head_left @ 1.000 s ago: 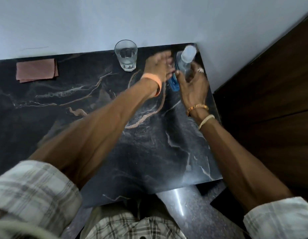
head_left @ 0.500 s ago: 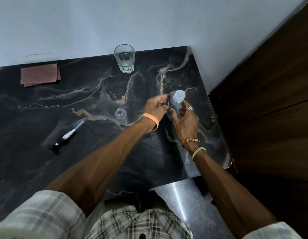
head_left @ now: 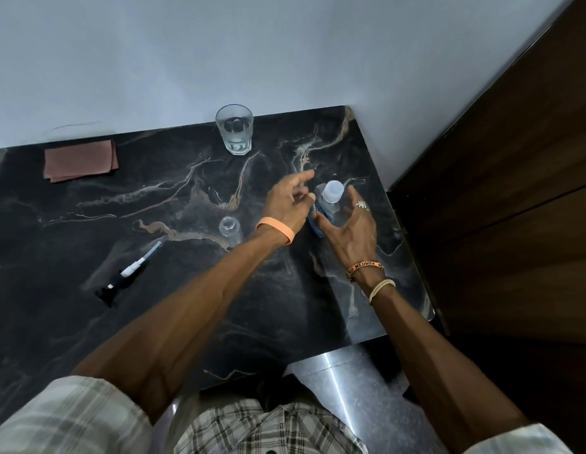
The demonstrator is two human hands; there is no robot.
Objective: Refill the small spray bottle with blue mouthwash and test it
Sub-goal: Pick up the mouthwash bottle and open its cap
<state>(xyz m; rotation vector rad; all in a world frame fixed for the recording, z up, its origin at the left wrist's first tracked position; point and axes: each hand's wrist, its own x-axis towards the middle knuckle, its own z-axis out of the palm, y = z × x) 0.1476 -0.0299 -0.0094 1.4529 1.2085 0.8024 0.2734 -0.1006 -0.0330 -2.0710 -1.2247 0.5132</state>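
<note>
We look down from the head camera on a black marble counter (head_left: 154,322) that ends at a pale wall (head_left: 219,54); we read the clock with 12 toward this wall. The mouthwash bottle (head_left: 327,208) stands upright at about 2 o'clock on the counter, its pale cap (head_left: 333,191) on, a blue label on the near side. The left hand (head_left: 286,201) is at 9 o'clock of this bottle, just beside it, fingers spread and loose; it holds nothing, and we cannot tell if a fingertip touches the bottle. The right hand (head_left: 350,226) is at 5 o'clock of the bottle and cups around it with relaxed fingers: the thumb lies before the blue label, the other fingers stand apart at the far side, not closed on it. The small spray bottle (head_left: 229,226), clear and with an open neck, stands near the middle of the counter, at 9 o'clock of the left wrist. A spray pump (head_left: 131,273) with a thin tube lies flat at 8 o'clock, well apart from it. A glass (head_left: 234,131) of water stands at 12 o'clock near the wall, and a folded reddish cloth (head_left: 80,160) lies at 10 o'clock.
</note>
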